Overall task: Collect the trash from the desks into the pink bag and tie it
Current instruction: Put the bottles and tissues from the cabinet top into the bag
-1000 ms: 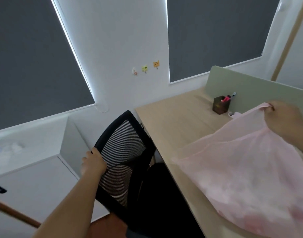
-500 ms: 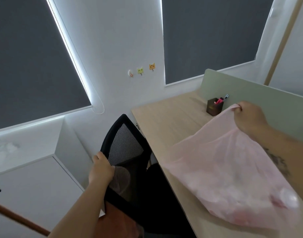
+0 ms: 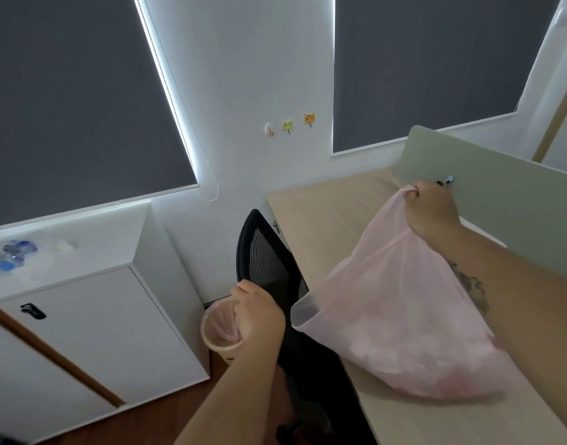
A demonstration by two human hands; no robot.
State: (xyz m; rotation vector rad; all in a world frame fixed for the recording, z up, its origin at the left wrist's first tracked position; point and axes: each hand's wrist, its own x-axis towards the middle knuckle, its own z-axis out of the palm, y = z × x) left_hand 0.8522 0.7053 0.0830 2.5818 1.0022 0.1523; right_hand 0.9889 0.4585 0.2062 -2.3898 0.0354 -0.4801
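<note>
Risk: the pink bag (image 3: 388, 316) slumps on the desk (image 3: 314, 213) with one corner past the edge. If you slacken your pull, it'll likely slide off and spill. Your right hand (image 3: 433, 210) pinches the bag's bunched mouth, and the body trails toward 7 o'clock from those fingers. Your left hand (image 3: 258, 316) has its fingers curled at the mesh chair (image 3: 269, 258) edge, with the lined wastebasket (image 3: 219, 332) at 9 o'clock. Can't tell which they hold.

Floor bin (image 3: 223, 348) sits hemmed between white cabinet (image 3: 115, 332) and black chair (image 3: 266, 258) beside desk (image 3: 324, 220).
</note>
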